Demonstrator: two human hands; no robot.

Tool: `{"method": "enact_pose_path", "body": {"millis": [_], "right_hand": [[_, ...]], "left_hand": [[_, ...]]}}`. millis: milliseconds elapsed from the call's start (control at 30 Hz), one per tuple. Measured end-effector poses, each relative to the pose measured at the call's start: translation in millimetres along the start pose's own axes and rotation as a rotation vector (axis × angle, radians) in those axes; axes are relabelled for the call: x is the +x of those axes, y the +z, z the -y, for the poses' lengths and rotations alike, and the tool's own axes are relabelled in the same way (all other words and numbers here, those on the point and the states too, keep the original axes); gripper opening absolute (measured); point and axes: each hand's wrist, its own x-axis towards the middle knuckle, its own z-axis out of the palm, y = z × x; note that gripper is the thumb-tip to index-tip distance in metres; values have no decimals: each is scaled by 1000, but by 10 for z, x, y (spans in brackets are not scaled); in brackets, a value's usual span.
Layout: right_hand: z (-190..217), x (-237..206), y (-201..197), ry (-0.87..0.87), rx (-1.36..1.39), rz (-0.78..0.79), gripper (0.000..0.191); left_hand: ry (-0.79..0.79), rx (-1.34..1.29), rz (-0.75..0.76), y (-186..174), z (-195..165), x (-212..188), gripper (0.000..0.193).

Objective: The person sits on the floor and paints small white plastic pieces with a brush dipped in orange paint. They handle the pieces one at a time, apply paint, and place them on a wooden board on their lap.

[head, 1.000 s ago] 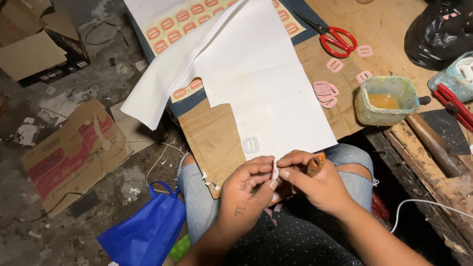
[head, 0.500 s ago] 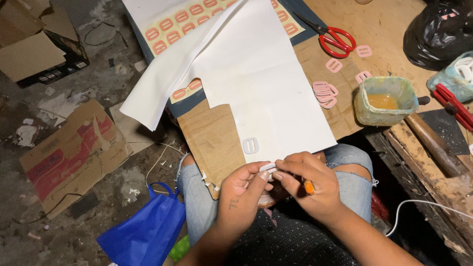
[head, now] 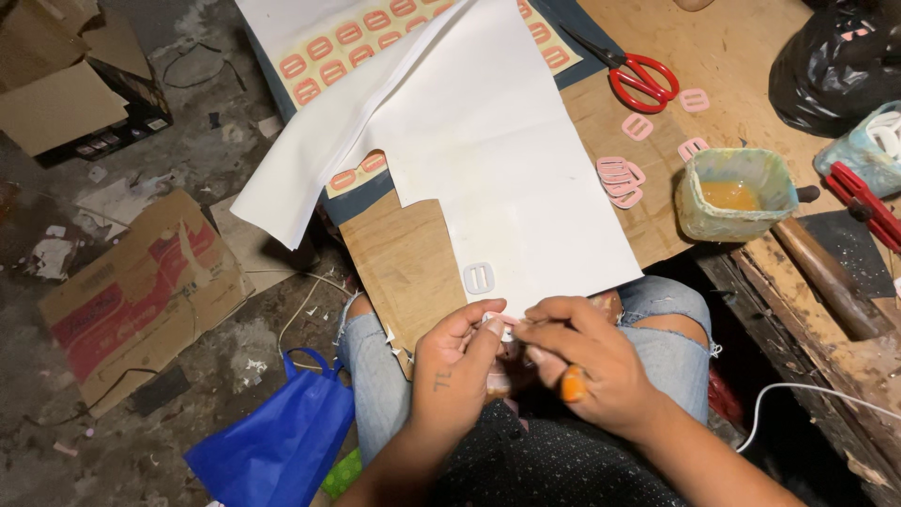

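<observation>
**Both hands pinched together over my lap**

My left hand (head: 457, 361) and right hand (head: 584, 361) meet fingertip to fingertip above my knees, nipping a small pale piece (head: 499, 322) between them; it is too hidden by my fingers to tell its shape. An orange-handled tool (head: 572, 384) lies tucked in my right palm.

Just beyond my fingertips lies a white sheet (head: 507, 178), with one white slotted buckle (head: 479, 278) resting on its near edge. The sheet lies on a wooden board (head: 399, 268) that reaches over my jeans. Further out from my right hand sit a stack of pink buckles (head: 619, 180), a grubby tub of amber glue (head: 731, 193) and red-handled scissors (head: 640, 77). Beyond the white sheet, a backing sheet carries rows of pink buckles (head: 357, 38).

The floor to the left of my left hand is dirty concrete strewn with flattened cardboard (head: 141, 291) and paper scraps. A blue bag (head: 277, 441) slumps against my left leg. A white cable (head: 807, 399) runs past my right arm beside rough timber (head: 826, 272).
</observation>
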Motion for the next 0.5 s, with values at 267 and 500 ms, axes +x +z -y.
{"method": "enact_pose_path", "body": {"millis": [267, 500], "right_hand": [[-253, -86, -277, 304, 380, -135, 53], [74, 9, -296, 228, 264, -47, 22]], "left_hand": [[106, 56, -88, -13, 48, 38, 25], [93, 112, -95, 38, 21, 1, 26]]}}
